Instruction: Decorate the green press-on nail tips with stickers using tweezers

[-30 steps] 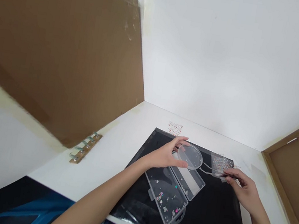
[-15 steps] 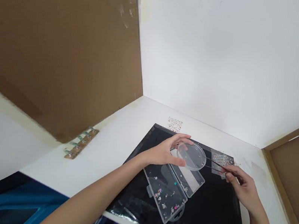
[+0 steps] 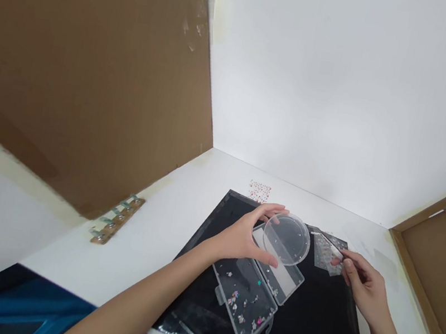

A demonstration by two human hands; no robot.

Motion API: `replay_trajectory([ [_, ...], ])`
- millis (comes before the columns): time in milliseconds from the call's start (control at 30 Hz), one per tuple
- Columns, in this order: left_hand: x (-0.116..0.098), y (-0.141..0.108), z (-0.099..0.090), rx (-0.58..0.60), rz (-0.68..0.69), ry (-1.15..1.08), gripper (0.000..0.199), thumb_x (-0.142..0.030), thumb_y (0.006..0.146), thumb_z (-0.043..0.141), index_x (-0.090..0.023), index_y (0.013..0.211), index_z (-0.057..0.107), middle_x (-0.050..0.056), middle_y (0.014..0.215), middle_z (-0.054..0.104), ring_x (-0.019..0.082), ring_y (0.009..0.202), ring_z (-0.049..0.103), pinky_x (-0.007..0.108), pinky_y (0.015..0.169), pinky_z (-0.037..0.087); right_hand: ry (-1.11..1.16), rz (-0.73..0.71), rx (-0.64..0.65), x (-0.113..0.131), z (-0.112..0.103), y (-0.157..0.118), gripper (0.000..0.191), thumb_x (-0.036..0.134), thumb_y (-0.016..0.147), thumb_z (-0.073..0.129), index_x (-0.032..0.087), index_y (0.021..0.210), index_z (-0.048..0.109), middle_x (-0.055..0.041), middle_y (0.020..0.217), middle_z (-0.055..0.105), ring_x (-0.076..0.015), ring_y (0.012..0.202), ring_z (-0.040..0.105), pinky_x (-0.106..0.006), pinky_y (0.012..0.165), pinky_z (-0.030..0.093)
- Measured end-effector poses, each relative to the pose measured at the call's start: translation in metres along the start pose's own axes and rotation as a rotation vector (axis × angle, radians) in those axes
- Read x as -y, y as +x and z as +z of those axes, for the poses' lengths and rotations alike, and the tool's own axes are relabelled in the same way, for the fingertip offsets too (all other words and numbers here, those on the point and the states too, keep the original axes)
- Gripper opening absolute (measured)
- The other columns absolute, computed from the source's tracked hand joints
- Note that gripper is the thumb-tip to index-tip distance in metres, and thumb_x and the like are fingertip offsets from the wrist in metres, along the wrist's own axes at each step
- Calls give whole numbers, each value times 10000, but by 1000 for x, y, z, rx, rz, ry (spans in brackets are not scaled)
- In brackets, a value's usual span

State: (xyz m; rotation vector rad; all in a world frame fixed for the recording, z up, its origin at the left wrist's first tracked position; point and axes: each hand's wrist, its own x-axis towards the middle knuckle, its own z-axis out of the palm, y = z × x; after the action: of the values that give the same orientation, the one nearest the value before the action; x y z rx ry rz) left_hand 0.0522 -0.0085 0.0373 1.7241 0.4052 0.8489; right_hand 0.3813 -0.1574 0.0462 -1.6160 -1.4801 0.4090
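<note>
1. Moved since the earlier frame: the tweezers (image 3: 327, 244) have swung to slant across the clear sheet of small gems (image 3: 328, 263), their tips at its upper-left edge. Whether the tips hold anything is too small to tell.
2. Right hand (image 3: 364, 291): the fingers are closed on the tweezers, pinching them pen-fashion. This low, shallow hold keeps the tips in view and is the correct grip for fine pick-up.
3. Left hand (image 3: 240, 240): the fingers and thumb curve around the rim of the round clear plastic dish (image 3: 287, 239), which sits just right of the palm. A rim hold leaves the dish face unobstructed.
4. Below the dish lies the open hinged clear box (image 3: 242, 328), with loose beads scattered in one half.
5. Sheet and box rest on the black mat (image 3: 307, 327), which lies on the white surface (image 3: 141, 255).
</note>
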Motion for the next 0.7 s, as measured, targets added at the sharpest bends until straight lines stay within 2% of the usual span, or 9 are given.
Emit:
replay_trajectory([
  [167, -4, -3, 3, -14, 66, 165, 1064, -604, 662, 1066, -310, 1547, 554, 145, 1561, 609, 361, 1336, 624, 609, 1201, 498, -43, 3, 25, 6, -1, 1, 606, 817, 960, 673, 236, 1018, 839, -66, 796, 791, -188, 606, 669, -279, 535, 565],
  [300, -2, -4, 3, -35, 142, 194, 1033, -645, 674, 1052, -316, 1533, 582, 130, 1483, 644, 338, 1282, 637, 590, 1175, 522, -71, 16, -8, 3, -5, 2, 649, 858, 950, 643, 242, 996, 839, -62, 782, 791, -211, 663, 716, -284, 579, 591],
  [467, -1, -3, 1, -48, 117, 206, 1017, -670, 681, 1037, -305, 1519, 591, 132, 1493, 640, 339, 1277, 638, 595, 1176, 520, -97, 23, -66, -1, -8, 2, 685, 888, 944, 618, 237, 980, 830, -60, 756, 778, -206, 627, 700, -281, 550, 574],
  [700, 1, -2, 2, -36, 127, 207, 1026, -682, 684, 1030, -313, 1531, 584, 124, 1463, 653, 333, 1261, 642, 584, 1159, 531, -135, 2, -48, 1, -2, 1, 677, 878, 949, 619, 238, 1007, 833, -52, 760, 773, -218, 685, 737, -282, 590, 602],
])
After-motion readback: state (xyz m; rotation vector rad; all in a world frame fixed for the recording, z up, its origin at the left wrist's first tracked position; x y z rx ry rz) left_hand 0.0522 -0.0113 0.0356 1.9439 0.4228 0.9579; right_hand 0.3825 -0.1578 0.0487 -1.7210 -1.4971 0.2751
